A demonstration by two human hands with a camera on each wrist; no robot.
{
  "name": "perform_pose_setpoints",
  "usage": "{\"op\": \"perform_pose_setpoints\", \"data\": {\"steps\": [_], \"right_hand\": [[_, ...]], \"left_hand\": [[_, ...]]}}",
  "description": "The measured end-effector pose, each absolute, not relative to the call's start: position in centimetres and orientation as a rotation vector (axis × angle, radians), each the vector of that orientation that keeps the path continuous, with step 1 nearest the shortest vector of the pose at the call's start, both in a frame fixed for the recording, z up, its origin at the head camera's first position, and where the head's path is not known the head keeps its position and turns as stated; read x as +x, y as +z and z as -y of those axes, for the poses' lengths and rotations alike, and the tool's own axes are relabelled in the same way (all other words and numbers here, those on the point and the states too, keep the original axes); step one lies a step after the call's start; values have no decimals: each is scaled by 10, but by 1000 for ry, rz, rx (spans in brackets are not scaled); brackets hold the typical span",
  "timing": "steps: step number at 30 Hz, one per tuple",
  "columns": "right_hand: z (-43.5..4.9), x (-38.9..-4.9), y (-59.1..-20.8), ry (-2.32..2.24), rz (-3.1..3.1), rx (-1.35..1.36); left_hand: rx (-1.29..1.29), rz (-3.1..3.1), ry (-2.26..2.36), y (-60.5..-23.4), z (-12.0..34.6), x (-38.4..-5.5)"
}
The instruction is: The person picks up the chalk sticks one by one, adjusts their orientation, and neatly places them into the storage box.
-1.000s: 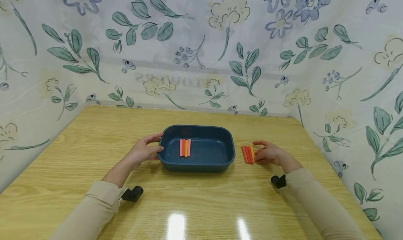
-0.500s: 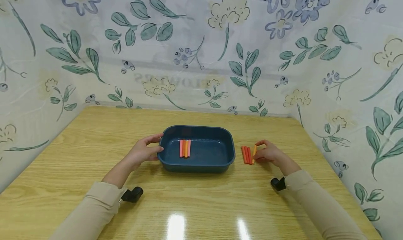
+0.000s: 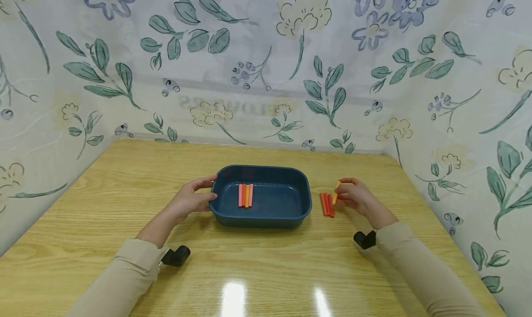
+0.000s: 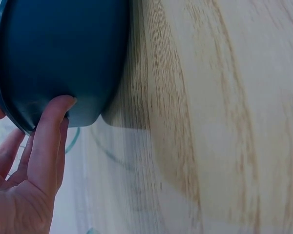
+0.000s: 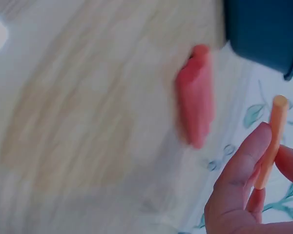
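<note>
A dark blue rectangular plastic basin [image 3: 266, 222] stands on the table, several pink and orange chalk sticks [image 3: 245, 196] lying side by side on its floor. My left hand [image 3: 188, 199] holds its left end, fingers against the outer wall and rim [image 4: 44, 156]. Right of the basin, my right hand [image 3: 355, 197] pinches one orange chalk stick [image 5: 272, 141] between thumb and fingers, raised above the table and tilted. Just left of that hand, several red chalk sticks [image 3: 327, 204] rest together on the tabletop; they look blurred in the right wrist view.
The wood-grain table [image 3: 266, 266] reaches back to a floral cloth [image 3: 266, 76] hung behind and along both sides. Dark wrist-camera mounts [image 3: 176, 256] stick out under both beige sleeves. Light glares off the table's front.
My right hand has drawn the orange chalk stick away from the red ones and lifted it off the table. The left hand stays at the basin.
</note>
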State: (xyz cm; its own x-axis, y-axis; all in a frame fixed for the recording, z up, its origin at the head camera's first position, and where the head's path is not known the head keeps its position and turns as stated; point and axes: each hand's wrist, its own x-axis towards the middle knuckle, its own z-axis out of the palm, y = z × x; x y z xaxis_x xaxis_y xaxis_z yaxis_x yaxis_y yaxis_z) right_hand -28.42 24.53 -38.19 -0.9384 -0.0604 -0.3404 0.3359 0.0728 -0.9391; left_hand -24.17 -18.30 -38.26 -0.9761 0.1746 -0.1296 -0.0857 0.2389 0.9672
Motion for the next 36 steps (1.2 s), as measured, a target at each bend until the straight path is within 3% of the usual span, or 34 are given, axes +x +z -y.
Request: {"op": "perform_pose_setpoints", "data": {"steps": [36], "right_hand": [[-120,-310,-324,-1910,-1806,138]], "left_hand": [[90,-2331,1790,-383,183,-241]]}}
